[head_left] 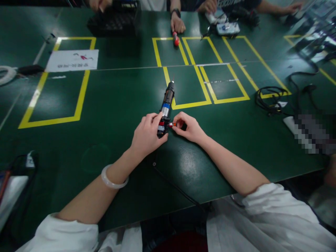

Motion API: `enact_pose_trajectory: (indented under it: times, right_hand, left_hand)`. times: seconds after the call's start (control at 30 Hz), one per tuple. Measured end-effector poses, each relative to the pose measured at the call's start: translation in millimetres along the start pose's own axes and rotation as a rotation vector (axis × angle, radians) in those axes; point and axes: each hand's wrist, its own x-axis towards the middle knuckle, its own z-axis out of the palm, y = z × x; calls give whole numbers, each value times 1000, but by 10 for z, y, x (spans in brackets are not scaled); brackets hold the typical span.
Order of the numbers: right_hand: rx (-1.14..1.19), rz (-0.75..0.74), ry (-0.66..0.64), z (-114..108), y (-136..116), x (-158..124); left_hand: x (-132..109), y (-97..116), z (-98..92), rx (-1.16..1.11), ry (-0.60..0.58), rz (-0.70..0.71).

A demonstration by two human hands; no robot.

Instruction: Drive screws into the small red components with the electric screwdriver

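A power screwdriver (166, 105) with its inner parts showing, a black nose, a blue band and a silver motor section, points away from me over the green table. My left hand (145, 134) is closed round its near end, where red and black parts show beside the fingers. Close by on the right, my right hand (190, 127) pinches a small red-orange piece (172, 124) against the tool's side. Whether that piece is a connector or a wire end, I cannot make out. Just below lies a black cable (174, 184) with a round tip.
Yellow tape frames (193, 104) mark the green table (118, 94). A printed sheet (72, 60) lies at left, a coiled black cable (270, 99) at right. Across the table, a co-worker's hand (177, 25) touches a red tool (175, 39), near a black crate (114, 21).
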Motion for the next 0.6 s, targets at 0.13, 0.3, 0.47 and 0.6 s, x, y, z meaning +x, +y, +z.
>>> enact_pose_trajectory:
  times: [0.13, 0.3, 0.47, 0.6]
  right_hand:
    - [-68, -7, -44, 2, -11, -1]
    - [-108, 15, -92, 9, -9, -21]
    - [-108, -8, -81, 4, 7, -23]
    - [-99, -14, -84, -3, 3, -19]
  left_hand:
    - [-19, 14, 28, -13, -2, 23]
    - [-21, 12, 19, -23, -4, 11]
    - [-23, 11, 16, -17, -3, 16]
    - [-31, 7, 26, -30, 3, 20]
